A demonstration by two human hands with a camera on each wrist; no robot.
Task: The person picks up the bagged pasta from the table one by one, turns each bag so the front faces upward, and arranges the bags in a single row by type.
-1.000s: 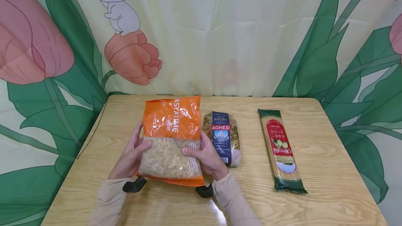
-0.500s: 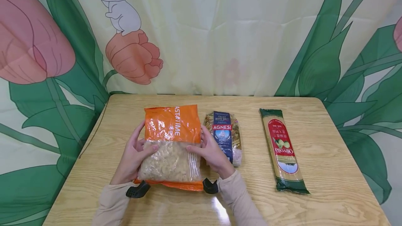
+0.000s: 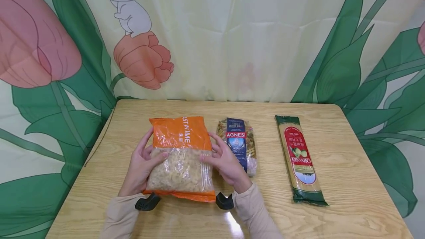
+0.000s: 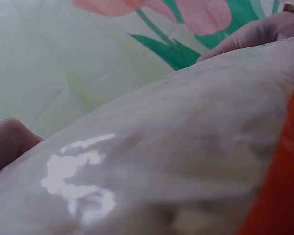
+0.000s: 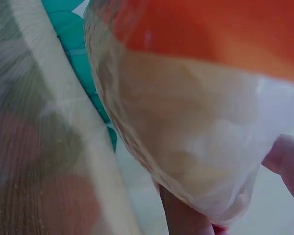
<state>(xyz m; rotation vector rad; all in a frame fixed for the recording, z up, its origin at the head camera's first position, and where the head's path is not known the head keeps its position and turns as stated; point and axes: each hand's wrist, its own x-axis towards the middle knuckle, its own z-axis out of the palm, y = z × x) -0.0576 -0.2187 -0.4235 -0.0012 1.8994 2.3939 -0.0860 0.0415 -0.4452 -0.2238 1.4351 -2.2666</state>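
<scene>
An orange and clear bag of pasta (image 3: 180, 167) is held between both hands over the left half of the table, its orange printed end pointing away. My left hand (image 3: 139, 167) grips its left side, thumb on the clear front and fingers at the edge. On the opposite side my right hand (image 3: 229, 163) holds it, thumb on the front; one finger (image 5: 183, 213) reaches beneath the bag in the right wrist view. The bag's glossy clear film (image 4: 152, 156) fills much of the left wrist view. Just right of my right hand lies a blue AGNESI pasta bag (image 3: 236, 135), partly covered by that hand.
Farther right, a long pack of spaghetti (image 3: 299, 159) with green ends and a red label lies slightly slanted. The wooden table (image 3: 348, 180) ends at the back against a flower-printed curtain (image 3: 259, 47).
Both hands have brought the orange pasta bag lower and tipped it flatter, its far end nearer me. My right hand's fingers have spread a little. The other two packs stay put.
</scene>
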